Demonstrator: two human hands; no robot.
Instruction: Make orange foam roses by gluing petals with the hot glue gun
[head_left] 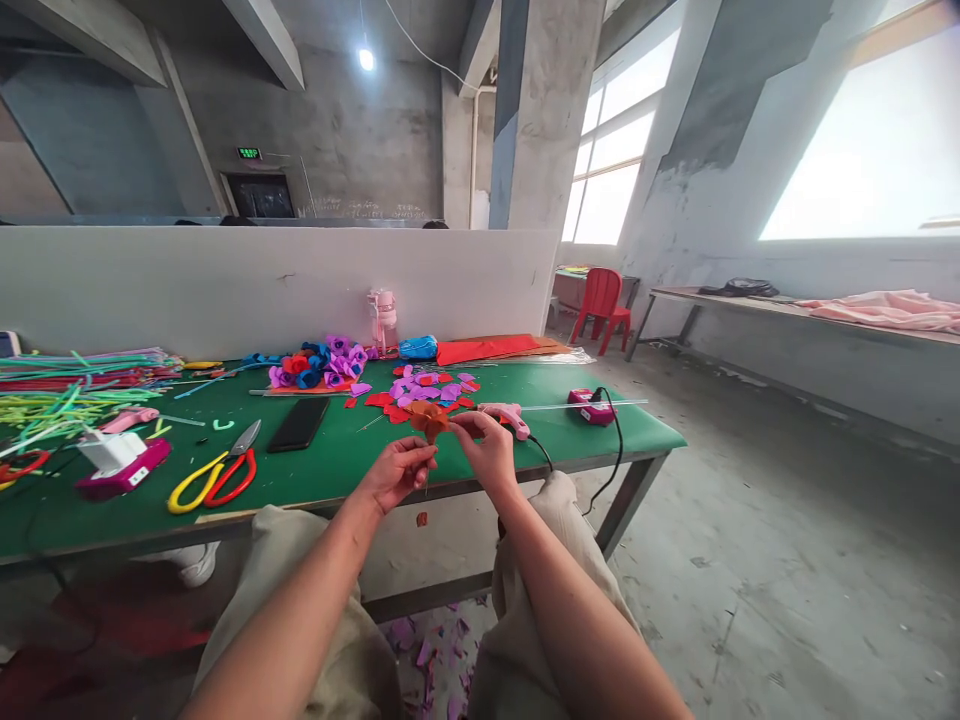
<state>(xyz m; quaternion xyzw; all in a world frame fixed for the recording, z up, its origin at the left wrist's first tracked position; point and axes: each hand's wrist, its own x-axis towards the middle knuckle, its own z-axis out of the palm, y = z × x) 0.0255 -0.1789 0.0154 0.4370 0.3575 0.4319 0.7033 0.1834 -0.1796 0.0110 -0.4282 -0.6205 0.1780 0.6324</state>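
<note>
An orange-brown paper flower [428, 418] is held up just over the table's front edge. Below its head, my left hand [399, 470] pinches the thin stem. With thumb and fingertips, my right hand [484, 450] grips a petal at the flower's right side. Loose purple and red petals [427, 388] lie on the green table behind it. Just beyond my right hand rests a pink glue gun [508, 415], with a clear glue stick [555, 406] sticking out to the right and a black cord hanging down.
Finished purple, red and blue flowers [319, 365] are heaped farther back. A black phone [298, 425], scissors [217, 475] and pipe cleaners [82, 375] lie leftward. A pink bottle [384, 322] stands by the white partition [285, 275]. At right sits a magenta power block [590, 407].
</note>
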